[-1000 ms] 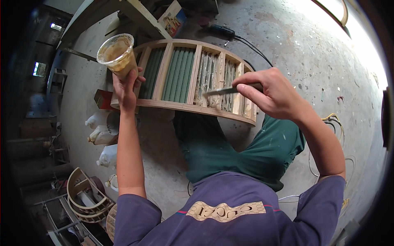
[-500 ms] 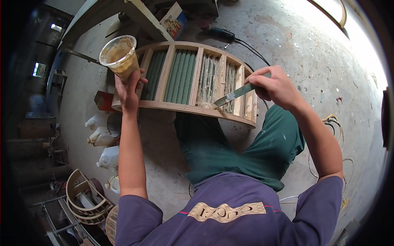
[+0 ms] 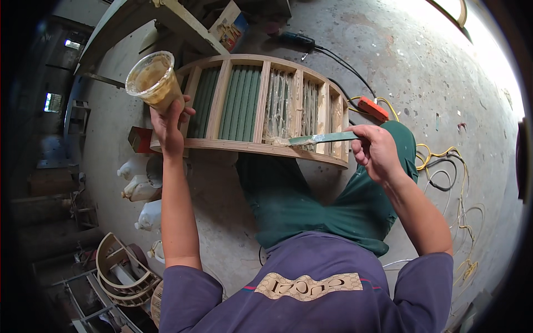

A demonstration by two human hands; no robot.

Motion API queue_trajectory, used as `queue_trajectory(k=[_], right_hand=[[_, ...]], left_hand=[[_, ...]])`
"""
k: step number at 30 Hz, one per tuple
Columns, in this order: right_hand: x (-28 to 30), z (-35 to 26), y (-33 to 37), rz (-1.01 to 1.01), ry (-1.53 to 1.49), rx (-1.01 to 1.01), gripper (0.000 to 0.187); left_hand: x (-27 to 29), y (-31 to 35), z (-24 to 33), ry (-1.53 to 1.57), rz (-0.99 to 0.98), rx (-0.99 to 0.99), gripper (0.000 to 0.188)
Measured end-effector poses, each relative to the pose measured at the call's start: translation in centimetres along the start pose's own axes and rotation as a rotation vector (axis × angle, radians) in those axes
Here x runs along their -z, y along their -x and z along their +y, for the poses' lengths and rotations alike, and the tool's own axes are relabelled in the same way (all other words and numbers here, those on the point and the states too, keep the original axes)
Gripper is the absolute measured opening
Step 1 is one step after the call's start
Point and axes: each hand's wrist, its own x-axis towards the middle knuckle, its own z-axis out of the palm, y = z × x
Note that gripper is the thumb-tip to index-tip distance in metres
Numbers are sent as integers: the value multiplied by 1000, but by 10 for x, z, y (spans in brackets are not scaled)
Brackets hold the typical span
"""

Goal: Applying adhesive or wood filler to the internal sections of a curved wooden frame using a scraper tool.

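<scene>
A curved wooden frame point(image 3: 222, 145) with crosswise ribs lies before my knees. Green slats point(image 3: 240, 102) fill its left bays; a pale, stringy paste point(image 3: 276, 105) coats the slats in the bays farther right. My right hand point(image 3: 377, 149) grips one end of a flat green stick point(image 3: 327, 137). The stick's smeared tip touches paste in the near corner of a coated bay, along the frame's near rail. My left hand point(image 3: 171, 125) holds up a clear plastic cup point(image 3: 152, 80), tilted, its inside coated with brownish paste, over the frame's left end.
Behind the frame lie a corded power tool point(image 3: 297, 40) and a cardboard box point(image 3: 230, 30). An orange power strip point(image 3: 373, 109) and yellow cables point(image 3: 444, 151) are to the right. White plastic jugs point(image 3: 149, 215) line the left, near a curved wooden piece point(image 3: 119, 275).
My right hand has lowered and come nearer, so the stick now lies flatter, its tip still at the near rail. The orange power strip has come into sight. The cup has shifted slightly left.
</scene>
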Motion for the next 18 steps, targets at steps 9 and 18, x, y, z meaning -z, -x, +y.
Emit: queue_trajectory(k=[9,18], right_hand=[[-4,28,16,-5,-62,94,30],[-24,65,19,8,-254,114,30]], left_hand=[[0,-1,0,-21,11,7,45],[-1,1,0,10,23,26,49]])
